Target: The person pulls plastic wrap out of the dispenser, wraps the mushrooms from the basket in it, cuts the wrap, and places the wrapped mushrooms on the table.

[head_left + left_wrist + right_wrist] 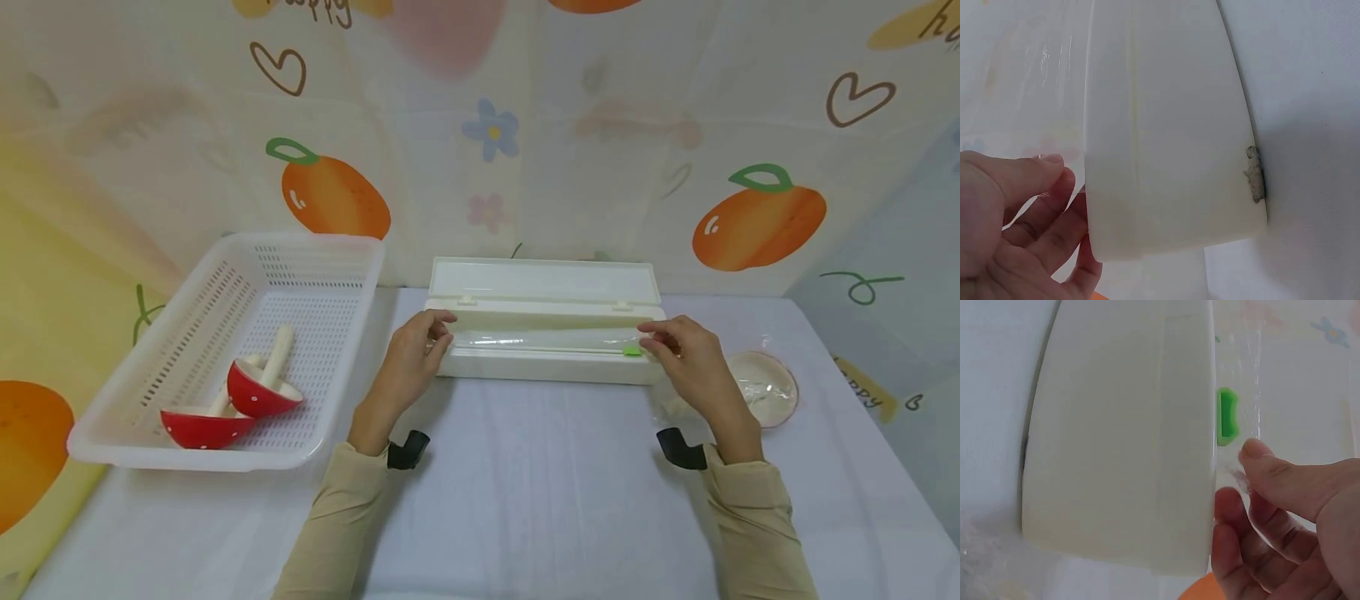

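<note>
A white cling film dispenser [540, 368] lies across the table with its lid [543, 281] raised at the back. Clear cling film [517, 339] stretches along its top, and a green slide cutter [632, 351] sits near the right end. At the left end, my left hand [408, 354] pinches the film's edge between thumb and finger, also seen in the left wrist view beside the dispenser [1172, 125]. My right hand [693, 362] pinches the other end of the film. In the right wrist view its thumb [1279, 478] is just below the green cutter [1227, 417].
On the left stands a white perforated basket [330, 400] holding red-and-white mushroom-shaped pieces [262, 396]. A small round bowl [765, 390] with clear film about it sits behind my right wrist. A patterned cloth [555, 167] hangs at the table's back edge.
</note>
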A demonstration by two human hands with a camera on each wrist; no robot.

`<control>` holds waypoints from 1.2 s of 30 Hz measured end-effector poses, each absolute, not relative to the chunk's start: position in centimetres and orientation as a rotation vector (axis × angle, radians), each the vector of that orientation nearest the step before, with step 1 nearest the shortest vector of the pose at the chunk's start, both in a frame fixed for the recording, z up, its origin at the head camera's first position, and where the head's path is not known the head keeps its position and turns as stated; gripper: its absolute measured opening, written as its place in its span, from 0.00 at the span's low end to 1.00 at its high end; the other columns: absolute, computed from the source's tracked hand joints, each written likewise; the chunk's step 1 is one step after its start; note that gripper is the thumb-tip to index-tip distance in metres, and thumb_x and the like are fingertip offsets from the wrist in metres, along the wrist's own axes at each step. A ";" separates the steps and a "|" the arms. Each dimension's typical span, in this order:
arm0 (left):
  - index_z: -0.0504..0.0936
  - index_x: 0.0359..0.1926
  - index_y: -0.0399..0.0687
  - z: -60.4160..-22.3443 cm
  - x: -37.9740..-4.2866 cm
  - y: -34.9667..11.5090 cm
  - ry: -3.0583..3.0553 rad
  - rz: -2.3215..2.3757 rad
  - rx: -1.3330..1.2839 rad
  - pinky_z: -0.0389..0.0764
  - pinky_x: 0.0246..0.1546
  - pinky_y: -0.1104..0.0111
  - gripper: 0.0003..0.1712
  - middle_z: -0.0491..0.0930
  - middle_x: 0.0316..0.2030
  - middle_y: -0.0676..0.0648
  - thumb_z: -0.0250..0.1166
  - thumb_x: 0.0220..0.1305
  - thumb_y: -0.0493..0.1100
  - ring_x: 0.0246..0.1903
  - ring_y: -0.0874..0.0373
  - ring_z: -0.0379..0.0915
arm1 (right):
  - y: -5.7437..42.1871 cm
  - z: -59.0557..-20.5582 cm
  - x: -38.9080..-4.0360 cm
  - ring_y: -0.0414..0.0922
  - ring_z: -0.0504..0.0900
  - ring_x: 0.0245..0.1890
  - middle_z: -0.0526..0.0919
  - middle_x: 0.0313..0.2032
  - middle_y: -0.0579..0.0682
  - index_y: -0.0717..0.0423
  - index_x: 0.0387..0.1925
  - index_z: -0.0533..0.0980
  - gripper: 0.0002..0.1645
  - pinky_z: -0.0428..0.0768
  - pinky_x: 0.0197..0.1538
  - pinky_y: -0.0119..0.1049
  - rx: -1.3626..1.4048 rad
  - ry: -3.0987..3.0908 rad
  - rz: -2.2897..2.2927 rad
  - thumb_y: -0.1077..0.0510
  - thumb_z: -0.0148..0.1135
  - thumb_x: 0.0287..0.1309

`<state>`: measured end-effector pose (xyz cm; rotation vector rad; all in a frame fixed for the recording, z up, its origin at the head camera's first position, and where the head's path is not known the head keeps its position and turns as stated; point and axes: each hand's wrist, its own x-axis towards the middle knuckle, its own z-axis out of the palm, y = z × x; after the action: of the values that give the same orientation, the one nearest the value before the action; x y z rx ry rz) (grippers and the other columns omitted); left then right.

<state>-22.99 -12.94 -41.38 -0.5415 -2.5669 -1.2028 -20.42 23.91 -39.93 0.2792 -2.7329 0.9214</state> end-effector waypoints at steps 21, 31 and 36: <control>0.80 0.44 0.36 -41.4 -23.0 -13.0 -2.551 -1.257 -0.540 0.84 0.44 0.57 0.06 0.85 0.40 0.39 0.61 0.69 0.33 0.41 0.48 0.82 | 24.7 -39.1 -20.0 0.51 0.79 0.40 0.85 0.41 0.59 0.64 0.45 0.80 0.11 0.76 0.42 0.30 0.348 -2.867 0.889 0.60 0.59 0.68; 0.79 0.44 0.36 -41.4 -22.9 -13.0 -2.540 -1.267 -0.519 0.83 0.42 0.57 0.05 0.85 0.40 0.38 0.60 0.69 0.33 0.40 0.48 0.81 | 24.3 -40.4 -20.9 0.56 0.78 0.43 0.80 0.41 0.62 0.67 0.46 0.75 0.11 0.76 0.49 0.49 0.394 -2.740 0.909 0.61 0.55 0.71; 0.80 0.44 0.36 -41.4 -22.9 -12.8 -2.562 -1.262 -0.516 0.84 0.43 0.57 0.05 0.85 0.40 0.38 0.60 0.69 0.33 0.42 0.48 0.82 | 24.1 -41.1 -21.2 0.57 0.78 0.44 0.80 0.43 0.63 0.66 0.47 0.75 0.14 0.76 0.51 0.50 0.352 -2.720 0.937 0.58 0.52 0.73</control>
<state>-22.94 -12.78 -41.45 -0.5159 -2.5621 -1.2615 -21.16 24.14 -41.14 0.3525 -2.7200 0.9370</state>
